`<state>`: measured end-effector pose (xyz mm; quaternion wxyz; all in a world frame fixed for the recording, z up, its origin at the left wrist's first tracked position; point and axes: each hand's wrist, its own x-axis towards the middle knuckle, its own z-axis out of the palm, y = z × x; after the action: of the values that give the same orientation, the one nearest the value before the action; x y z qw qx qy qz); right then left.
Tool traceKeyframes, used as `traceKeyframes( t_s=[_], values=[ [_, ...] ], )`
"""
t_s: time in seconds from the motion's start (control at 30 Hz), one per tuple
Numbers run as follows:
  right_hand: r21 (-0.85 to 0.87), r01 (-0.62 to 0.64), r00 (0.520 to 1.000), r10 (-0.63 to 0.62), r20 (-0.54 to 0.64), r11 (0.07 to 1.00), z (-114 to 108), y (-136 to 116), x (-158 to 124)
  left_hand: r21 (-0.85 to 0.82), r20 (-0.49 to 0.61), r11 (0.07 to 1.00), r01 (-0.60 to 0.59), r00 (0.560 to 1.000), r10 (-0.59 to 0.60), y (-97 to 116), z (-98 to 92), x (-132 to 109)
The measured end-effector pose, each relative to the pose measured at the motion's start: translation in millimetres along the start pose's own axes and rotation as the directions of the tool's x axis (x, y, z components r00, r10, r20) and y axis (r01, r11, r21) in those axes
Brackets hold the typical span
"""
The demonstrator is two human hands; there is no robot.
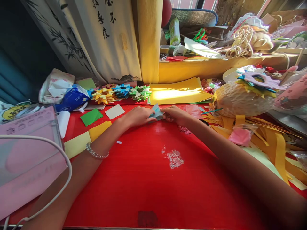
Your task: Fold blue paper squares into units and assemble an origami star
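A small light-blue piece of folded paper (157, 112) is held between both hands near the back of the red table (144, 179). My left hand (140, 115) pinches its left side, fingers closed on it. At its right side, my right hand (174, 114) has its fingers curled and closed on the paper's edge. Part of the paper stands up in a point. Left of my left hand lie a white paper square (114, 111), a folded green paper (91, 117) and a yellow paper (99, 129).
Folded paper stars (122, 91) and yellow sheets (177, 92) line the back. A pink box (28, 159) with a white cable (70, 169) stands at left. Yellow strips (268, 137) and a net-wrapped bundle (242, 97) fill the right.
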<state>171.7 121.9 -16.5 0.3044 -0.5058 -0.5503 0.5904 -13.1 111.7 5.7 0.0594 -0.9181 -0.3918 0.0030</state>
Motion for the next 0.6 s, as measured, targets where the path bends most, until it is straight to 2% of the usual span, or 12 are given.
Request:
traceKeyframes(
  t_s=[0.07,0.2,0.33,0.43,0.6],
  values=[
    [-0.045,0.026,1.0,-0.026,-0.009,0.999,-2,0,1,0.027,0.009,1.0,0.01,1.0,-0.01,-1,0.7,1],
    [-0.25,0.085,0.992,-0.106,-0.07,0.965,-7,-2,1,0.053,-0.017,0.997,0.047,0.999,-0.046,-2,2.4,3],
    [-0.336,0.055,0.992,-0.089,-0.086,0.94,-10,-8,-4,0.053,-0.023,0.997,0.055,0.998,-0.054,0,3.0,3],
    [-0.319,0.019,0.997,-0.042,-0.064,0.947,-9,-10,-7,0.038,-0.015,0.999,0.035,0.999,-0.035,1,1.7,2],
    [-0.197,-0.002,0.999,-0.007,-0.047,0.98,-10,-7,-4,0.004,0.014,1.0,0.002,1.0,-0.002,3,-2.5,0]
  ],
)
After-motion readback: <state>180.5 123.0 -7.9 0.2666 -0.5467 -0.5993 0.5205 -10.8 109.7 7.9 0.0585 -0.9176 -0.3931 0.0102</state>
